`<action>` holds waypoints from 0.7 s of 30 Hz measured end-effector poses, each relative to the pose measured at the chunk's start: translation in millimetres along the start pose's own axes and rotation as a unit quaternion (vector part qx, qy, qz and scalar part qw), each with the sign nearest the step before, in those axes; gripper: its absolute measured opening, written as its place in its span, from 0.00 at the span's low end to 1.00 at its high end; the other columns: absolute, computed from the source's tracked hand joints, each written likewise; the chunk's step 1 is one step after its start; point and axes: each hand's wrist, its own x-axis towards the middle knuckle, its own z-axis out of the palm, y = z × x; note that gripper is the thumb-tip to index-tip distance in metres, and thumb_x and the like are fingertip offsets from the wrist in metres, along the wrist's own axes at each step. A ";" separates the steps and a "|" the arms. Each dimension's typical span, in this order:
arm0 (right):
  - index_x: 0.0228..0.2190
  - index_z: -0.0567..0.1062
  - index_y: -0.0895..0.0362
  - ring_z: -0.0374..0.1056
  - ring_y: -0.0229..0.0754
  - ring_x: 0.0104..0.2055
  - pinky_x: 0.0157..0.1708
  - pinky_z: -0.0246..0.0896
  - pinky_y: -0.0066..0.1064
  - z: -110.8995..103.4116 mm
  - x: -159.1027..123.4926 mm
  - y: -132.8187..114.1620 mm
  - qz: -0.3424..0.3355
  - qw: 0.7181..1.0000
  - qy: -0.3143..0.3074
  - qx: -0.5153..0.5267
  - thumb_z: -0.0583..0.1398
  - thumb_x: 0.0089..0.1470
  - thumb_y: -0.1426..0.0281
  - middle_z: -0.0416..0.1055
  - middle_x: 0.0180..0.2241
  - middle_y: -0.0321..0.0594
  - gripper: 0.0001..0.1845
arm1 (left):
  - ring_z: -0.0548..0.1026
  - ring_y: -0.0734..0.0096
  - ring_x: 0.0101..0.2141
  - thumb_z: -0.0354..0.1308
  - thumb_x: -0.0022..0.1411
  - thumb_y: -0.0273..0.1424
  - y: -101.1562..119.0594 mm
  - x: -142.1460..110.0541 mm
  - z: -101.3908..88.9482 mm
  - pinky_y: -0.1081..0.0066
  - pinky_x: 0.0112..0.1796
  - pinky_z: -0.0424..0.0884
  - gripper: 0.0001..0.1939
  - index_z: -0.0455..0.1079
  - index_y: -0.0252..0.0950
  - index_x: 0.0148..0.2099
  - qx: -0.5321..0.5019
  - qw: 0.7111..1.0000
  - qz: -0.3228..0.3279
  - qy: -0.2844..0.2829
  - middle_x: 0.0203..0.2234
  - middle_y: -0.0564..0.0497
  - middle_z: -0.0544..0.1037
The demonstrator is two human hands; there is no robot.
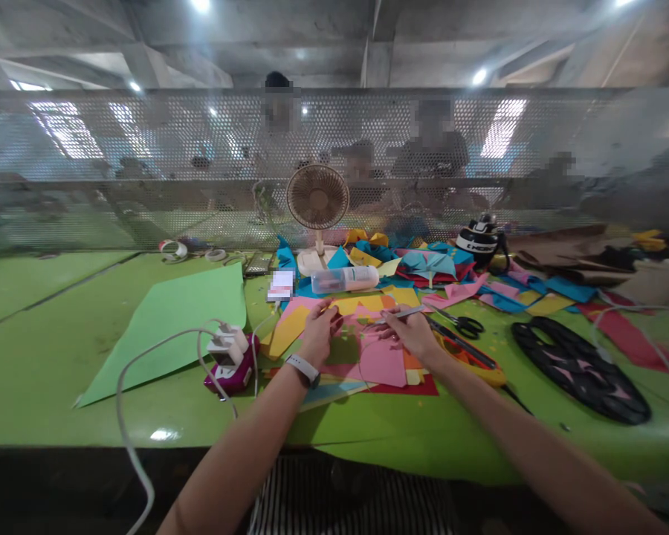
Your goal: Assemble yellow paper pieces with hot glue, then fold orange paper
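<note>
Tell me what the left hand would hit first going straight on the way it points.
Probably the bottle, lying ahead of the left hand; depth is unclear, so the hand might pass above it.

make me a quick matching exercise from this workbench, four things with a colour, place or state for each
1. slim tool
2. fan
3. large paper sheet
4. scissors

A. light green, lying flat
B. black-handled
C. held in the right hand
D. upright on a pale base

Pairs: 1-C, 2-D, 3-A, 4-B
</note>
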 end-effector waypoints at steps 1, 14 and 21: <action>0.34 0.68 0.57 0.75 0.40 0.24 0.13 0.66 0.21 -0.1 -0.1 -0.3 -0.002 1.000 0.002 -0.002 0.59 0.55 0.60 0.77 0.25 0.40 0.12 | 0.72 0.79 0.23 0.60 0.53 0.21 -0.2 -0.1 -0.1 0.77 0.27 0.68 0.12 0.66 0.34 0.41 0.000 1.000 0.001 0.000 0.24 0.55 0.71; 0.32 0.69 0.56 0.75 0.42 0.25 0.16 0.70 0.24 4.6 -5.3 0.1 -0.044 0.998 -0.004 -0.043 0.60 0.53 0.60 0.75 0.23 0.37 0.12 | 0.71 0.79 0.21 0.61 0.52 0.22 -4.5 0.1 -0.7 0.77 0.25 0.67 0.13 0.66 0.34 0.41 0.014 1.000 0.008 -0.006 0.23 0.55 0.71; 0.34 0.68 0.55 0.75 0.42 0.25 0.16 0.71 0.26 5.2 -7.1 2.3 -0.060 0.997 -0.006 -0.052 0.59 0.53 0.59 0.76 0.24 0.37 0.13 | 0.72 0.78 0.21 0.63 0.50 0.24 -8.3 2.3 -2.9 0.76 0.25 0.66 0.15 0.66 0.34 0.41 0.020 1.000 0.011 -0.012 0.23 0.55 0.71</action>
